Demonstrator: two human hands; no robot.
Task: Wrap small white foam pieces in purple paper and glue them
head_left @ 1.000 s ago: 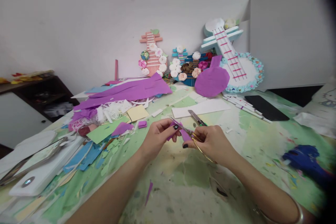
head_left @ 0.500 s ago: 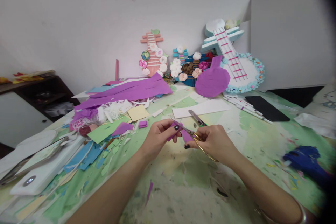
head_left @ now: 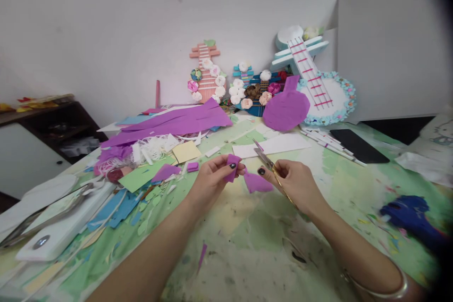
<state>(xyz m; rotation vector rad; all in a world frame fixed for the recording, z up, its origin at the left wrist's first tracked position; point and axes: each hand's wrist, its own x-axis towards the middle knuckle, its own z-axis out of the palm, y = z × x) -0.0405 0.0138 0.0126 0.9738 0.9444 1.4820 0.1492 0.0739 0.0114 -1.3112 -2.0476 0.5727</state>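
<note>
My left hand (head_left: 216,177) pinches a small folded purple paper piece (head_left: 231,166) between thumb and fingers, above the middle of the table. To its right, my right hand (head_left: 295,180) is closed on gold-handled scissors (head_left: 275,172), whose blades point up and left, apart from the held piece. Another purple paper piece (head_left: 257,182) lies between the hands. Behind the scissors is a long white strip (head_left: 290,143) on the table. A small purple block (head_left: 193,167) sits left of my left hand.
Purple paper sheets (head_left: 184,122), white strings (head_left: 152,147) and coloured scraps cover the left side. Decorated guitar shapes and a purple guitar-shaped cutout (head_left: 286,109) stand at the back. A black phone-like slab (head_left: 359,145) and a blue object (head_left: 406,212) lie to the right.
The scissors have moved right, away from the paper in my left hand. That paper is now upright and more visible, and the purple piece between the hands is in fuller view.
</note>
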